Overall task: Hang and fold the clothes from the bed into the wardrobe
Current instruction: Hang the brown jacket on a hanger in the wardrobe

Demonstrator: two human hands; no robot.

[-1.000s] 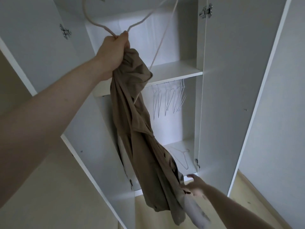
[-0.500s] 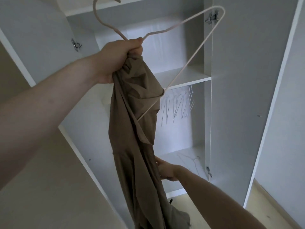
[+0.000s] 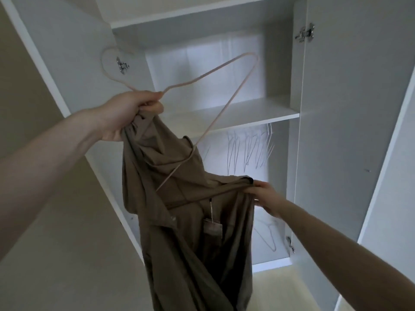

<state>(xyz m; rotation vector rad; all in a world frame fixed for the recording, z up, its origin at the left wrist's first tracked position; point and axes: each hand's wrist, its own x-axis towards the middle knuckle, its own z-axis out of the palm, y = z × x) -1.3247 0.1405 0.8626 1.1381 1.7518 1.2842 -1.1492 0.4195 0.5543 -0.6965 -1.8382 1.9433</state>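
A brown garment (image 3: 186, 212) with a paper tag (image 3: 213, 228) hangs in front of the open white wardrobe (image 3: 229, 115). My left hand (image 3: 132, 113) is raised and grips both the neck of a thin pink hanger (image 3: 211, 74) and a bunched end of the garment. The hanger's right arm sticks out bare; its lower bar runs into the cloth. My right hand (image 3: 266, 196) pinches the garment's edge lower right and pulls it open sideways.
Both wardrobe doors (image 3: 350, 131) stand open on either side. Several wire hangers (image 3: 249, 151) hang on the rail under the middle shelf. Another hanger (image 3: 268, 236) lies on the wardrobe floor. Pale flooring (image 3: 292, 288) shows below.
My right hand has risen from the garment's lower part to its upper edge and spread it open, showing the tag. My left hand and the hanger sit lower in view.
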